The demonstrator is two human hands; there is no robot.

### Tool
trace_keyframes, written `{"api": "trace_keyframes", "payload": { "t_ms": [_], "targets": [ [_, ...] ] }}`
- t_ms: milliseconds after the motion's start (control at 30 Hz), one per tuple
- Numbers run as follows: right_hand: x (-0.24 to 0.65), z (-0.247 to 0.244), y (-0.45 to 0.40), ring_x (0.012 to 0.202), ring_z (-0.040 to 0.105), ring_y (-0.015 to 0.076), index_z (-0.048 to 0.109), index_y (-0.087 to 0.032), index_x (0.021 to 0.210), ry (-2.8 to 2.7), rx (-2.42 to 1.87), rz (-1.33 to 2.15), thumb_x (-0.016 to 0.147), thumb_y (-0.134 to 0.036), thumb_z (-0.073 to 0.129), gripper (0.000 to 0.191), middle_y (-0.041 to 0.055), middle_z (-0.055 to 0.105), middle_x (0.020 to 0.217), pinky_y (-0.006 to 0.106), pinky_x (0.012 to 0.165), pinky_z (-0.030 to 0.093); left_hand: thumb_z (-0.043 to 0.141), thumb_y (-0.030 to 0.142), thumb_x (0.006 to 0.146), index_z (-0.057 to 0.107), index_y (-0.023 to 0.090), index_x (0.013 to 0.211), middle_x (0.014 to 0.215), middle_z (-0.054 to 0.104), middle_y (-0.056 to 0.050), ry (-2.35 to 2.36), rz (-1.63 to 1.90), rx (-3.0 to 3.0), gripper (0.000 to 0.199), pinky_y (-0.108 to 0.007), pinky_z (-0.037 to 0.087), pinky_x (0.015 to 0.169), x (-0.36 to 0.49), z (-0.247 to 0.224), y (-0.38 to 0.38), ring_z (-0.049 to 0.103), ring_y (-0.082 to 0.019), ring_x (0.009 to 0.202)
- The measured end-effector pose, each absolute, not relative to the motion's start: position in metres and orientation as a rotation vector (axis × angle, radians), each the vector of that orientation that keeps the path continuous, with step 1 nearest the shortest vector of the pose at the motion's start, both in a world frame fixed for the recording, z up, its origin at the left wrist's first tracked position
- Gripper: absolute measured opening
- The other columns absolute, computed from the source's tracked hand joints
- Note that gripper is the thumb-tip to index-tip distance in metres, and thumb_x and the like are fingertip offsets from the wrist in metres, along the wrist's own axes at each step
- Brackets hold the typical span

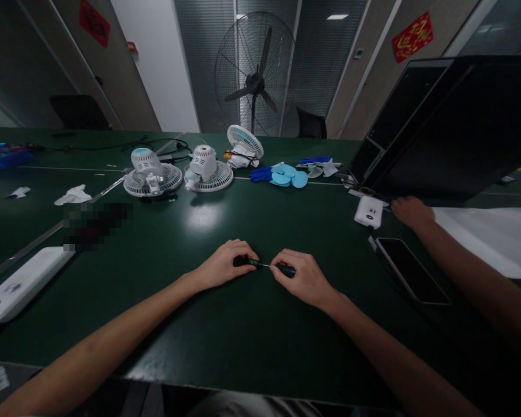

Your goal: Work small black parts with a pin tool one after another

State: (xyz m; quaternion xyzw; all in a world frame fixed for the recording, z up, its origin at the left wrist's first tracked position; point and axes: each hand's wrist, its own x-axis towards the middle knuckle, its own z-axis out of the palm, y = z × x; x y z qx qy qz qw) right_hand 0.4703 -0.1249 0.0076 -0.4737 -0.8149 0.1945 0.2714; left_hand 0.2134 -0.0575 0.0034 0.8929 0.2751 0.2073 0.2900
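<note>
My left hand point(231, 263) rests on the dark green table point(208, 341), its thumb and fingers closed on a small dark part with a green face point(254, 262). To its right, my right hand point(301, 275) grips a screwdriver with a black handle point(285, 270). The thin metal shaft points left, and its tip meets or nearly meets the small part; the exact contact is too small to tell.
White fans point(154, 174) and blue gloves point(263, 174) lie across the back. At the right are a white power bank point(369, 212), a phone point(412, 271), a large black screen point(464, 127) and another person's hand point(413, 212). A white device point(28, 282) lies left.
</note>
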Motion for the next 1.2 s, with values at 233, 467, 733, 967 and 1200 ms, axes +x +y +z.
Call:
{"api": "trace_keyframes", "payload": {
  "t_ms": [233, 467, 733, 967, 1200],
  "targets": [
    [0.469, 0.009, -0.127, 0.078, 0.065, 0.0164, 0.070, -0.021, 0.097, -2.242, -1.267, 0.476, 0.097, -0.021, 0.064, 0.007, 0.0024, 0.069, 0.093, 0.030, 0.074, 0.050, 0.070, 0.030, 0.096, 0.071, 0.022, 0.111, 0.108, 0.069, -0.004, 0.710, 0.529, 2.380, 0.017, -0.035, 0.040, 0.096, 0.216, 0.005, -0.061, 0.061, -0.021, 0.103],
    [0.467, 0.005, -0.125, 0.080, 0.065, 0.0164, 0.069, -0.021, 0.099, -2.235, -1.246, 0.489, 0.098, -0.022, 0.062, 0.007, 0.0023, 0.069, 0.095, 0.029, 0.076, 0.051, 0.068, 0.031, 0.096, 0.071, 0.021, 0.109, 0.108, 0.069, -0.005, 0.666, 0.538, 2.383, 0.017, -0.035, 0.041, 0.095, 0.216, 0.004, -0.059, 0.062, -0.021, 0.104],
    [0.461, 0.007, -0.126, 0.081, 0.065, 0.0171, 0.068, -0.021, 0.098, -2.192, -1.238, 0.515, 0.100, -0.022, 0.060, 0.008, 0.0029, 0.068, 0.095, 0.029, 0.074, 0.049, 0.069, 0.034, 0.096, 0.070, 0.019, 0.104, 0.104, 0.069, -0.006, 0.664, 0.546, 2.393, 0.017, -0.036, 0.041, 0.095, 0.220, 0.003, -0.060, 0.062, -0.021, 0.100],
    [0.455, 0.009, -0.122, 0.078, 0.063, 0.0166, 0.066, -0.020, 0.095, -2.109, -1.250, 0.609, 0.102, -0.025, 0.057, 0.012, 0.0031, 0.068, 0.092, 0.028, 0.068, 0.049, 0.069, 0.038, 0.095, 0.070, 0.018, 0.104, 0.100, 0.067, -0.006, 0.653, 0.474, 2.403, 0.021, -0.034, 0.042, 0.090, 0.226, 0.008, -0.063, 0.060, -0.021, 0.096],
    [0.456, 0.006, -0.123, 0.077, 0.063, 0.0171, 0.066, -0.020, 0.092, -2.110, -1.250, 0.518, 0.100, -0.025, 0.060, 0.011, 0.0024, 0.067, 0.089, 0.029, 0.070, 0.047, 0.070, 0.037, 0.095, 0.069, 0.018, 0.101, 0.099, 0.067, -0.005, 0.653, 0.510, 2.392, 0.020, -0.035, 0.041, 0.092, 0.224, 0.005, -0.062, 0.059, -0.021, 0.096]
  ]
}}
